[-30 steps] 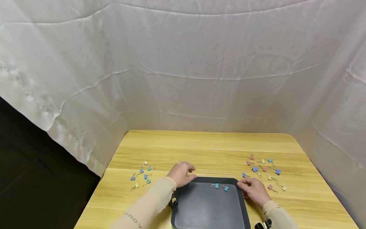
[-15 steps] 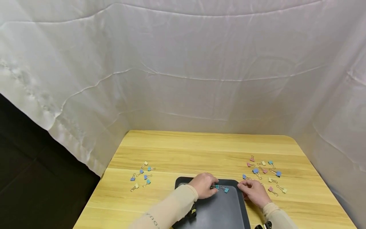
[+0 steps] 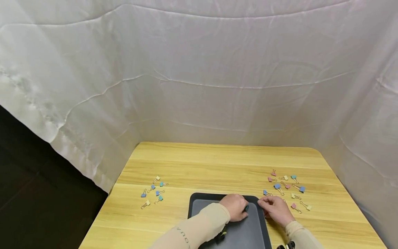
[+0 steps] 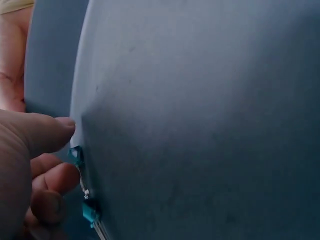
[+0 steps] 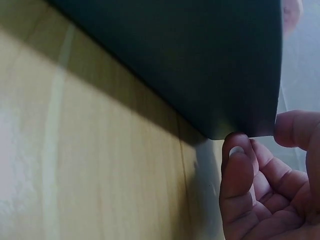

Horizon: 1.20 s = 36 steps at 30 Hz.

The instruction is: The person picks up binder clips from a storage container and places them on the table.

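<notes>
A dark grey rectangular tray (image 3: 250, 233) lies at the table's near edge. Over its far right part is my left hand (image 3: 234, 206), mostly covering two teal binder clips. From the left wrist, one teal binder clip (image 4: 76, 155) shows between the thumb and the bent fingers, which stand apart from each other. A second teal binder clip (image 4: 90, 211) sits just below it, close to the fingertips. With thumb on the rim and fingers against the outer wall, my right hand (image 5: 270, 185) pinches the tray's far right corner.
On the wooden table (image 3: 214, 162), several yellow, teal and blue binder clips (image 3: 160, 193) are scattered at the left. More clips, with pink ones among them, spread out at the right near a pink binder clip (image 3: 293, 206). Pale curtains (image 3: 217, 103) hang behind the table.
My left hand has moved right, from the tray's far left corner to the teal clips, and now hides most of them. The right hand keeps its place at the corner.
</notes>
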Tool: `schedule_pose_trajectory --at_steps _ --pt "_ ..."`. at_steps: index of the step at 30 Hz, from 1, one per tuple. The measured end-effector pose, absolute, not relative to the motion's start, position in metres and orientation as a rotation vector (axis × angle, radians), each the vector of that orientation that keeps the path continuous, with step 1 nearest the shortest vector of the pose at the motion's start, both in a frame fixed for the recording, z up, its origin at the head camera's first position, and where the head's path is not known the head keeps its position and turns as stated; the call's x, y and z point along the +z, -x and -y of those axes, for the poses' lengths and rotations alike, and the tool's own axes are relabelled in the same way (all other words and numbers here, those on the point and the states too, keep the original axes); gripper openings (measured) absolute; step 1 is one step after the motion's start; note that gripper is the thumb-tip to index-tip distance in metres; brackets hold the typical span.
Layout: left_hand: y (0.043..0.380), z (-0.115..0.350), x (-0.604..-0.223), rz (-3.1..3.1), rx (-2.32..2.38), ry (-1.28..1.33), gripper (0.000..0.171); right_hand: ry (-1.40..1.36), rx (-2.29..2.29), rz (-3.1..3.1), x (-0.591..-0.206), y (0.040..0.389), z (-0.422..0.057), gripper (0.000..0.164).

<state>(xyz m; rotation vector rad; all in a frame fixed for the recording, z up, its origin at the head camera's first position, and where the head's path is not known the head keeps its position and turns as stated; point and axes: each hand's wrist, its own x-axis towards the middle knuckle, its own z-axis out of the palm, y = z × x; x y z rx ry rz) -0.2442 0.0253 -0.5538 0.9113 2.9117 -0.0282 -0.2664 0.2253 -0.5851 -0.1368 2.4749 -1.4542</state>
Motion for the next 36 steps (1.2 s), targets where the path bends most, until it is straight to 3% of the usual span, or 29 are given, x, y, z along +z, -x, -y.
schedule_pose_trajectory --at_steps 14,23,36 --pt "0.243 -0.036 -0.561 -2.916 -0.073 -0.912 0.021 0.119 -1.453 -2.478 -0.584 0.266 -0.224 0.025" --pt "0.241 -0.029 -0.559 -2.886 -0.046 -0.93 0.006 0.128 -1.434 -2.491 -0.583 0.266 -0.224 0.025" --pt "0.238 -0.018 -0.545 -2.891 0.096 -0.995 0.017 0.139 -1.431 -2.483 -0.582 0.266 -0.224 0.028"
